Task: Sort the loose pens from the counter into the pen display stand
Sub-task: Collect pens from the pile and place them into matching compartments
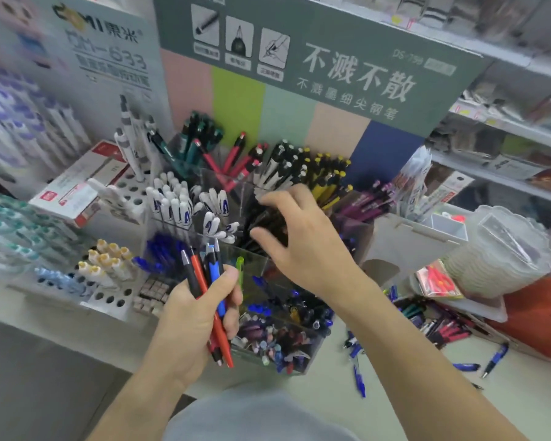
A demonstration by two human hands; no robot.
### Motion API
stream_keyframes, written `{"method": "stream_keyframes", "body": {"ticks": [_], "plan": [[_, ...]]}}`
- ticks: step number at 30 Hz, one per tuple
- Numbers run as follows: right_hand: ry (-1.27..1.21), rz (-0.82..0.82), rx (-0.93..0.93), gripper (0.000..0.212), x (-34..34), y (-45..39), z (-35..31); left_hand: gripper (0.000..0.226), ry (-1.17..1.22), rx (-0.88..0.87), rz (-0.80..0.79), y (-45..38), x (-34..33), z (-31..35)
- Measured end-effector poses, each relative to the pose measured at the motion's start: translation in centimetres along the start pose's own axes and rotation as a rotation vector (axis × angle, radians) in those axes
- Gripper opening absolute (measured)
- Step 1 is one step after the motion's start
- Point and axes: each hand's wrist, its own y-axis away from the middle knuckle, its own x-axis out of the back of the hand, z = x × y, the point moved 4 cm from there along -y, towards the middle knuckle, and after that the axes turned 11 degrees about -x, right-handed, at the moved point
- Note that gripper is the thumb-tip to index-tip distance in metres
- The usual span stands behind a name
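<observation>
The left hand (191,310) had its grip closed round a bunch of pens (209,281). The right hand (299,240), fingers loosely spread, reached among black pens (268,218) in the stand (255,259); loose pens (358,374) lay on the counter (427,393).

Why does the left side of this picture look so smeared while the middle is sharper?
Head view: motion blur smears the white pens at the left edge; wide-angle distortion bends the shelves; left hand and its pens are sharper; the right hand is slightly soft.

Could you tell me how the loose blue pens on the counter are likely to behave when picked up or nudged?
The blue pens look slim, stiff and light, so probably easy to pinch. Their round barrels may roll on the smooth counter if nudged. Their glossy plastic could be slightly slippery.
</observation>
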Motion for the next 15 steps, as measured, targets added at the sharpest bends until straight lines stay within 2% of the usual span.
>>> {"method": "stream_keyframes", "body": {"ticks": [2,3,6,9,15], "plan": [[0.050,0.051,-0.061,0.064,0.1,1.2,0.2,0.027,0.015,0.012,-0.004,-0.2,0.3,0.1],[0.077,0.074,-0.093,0.069,0.1,1.9,0.3,0.024,0.020,0.018,-0.009,-0.3,0.4,0.1],[0.087,0.144,-0.118,0.055,-0.3,2.8,0.8,0.019,0.044,0.029,-0.036,-0.5,0.6,0.2],[0.037,0.225,-0.017,0.033,-1.1,2.0,0.7,0.016,0.101,0.042,-0.092,-0.6,0.0,0.4],[-0.033,0.346,0.051,0.029,-1.7,0.3,-0.7,0.033,0.237,0.090,-0.202,-0.3,-1.2,0.3]]}}
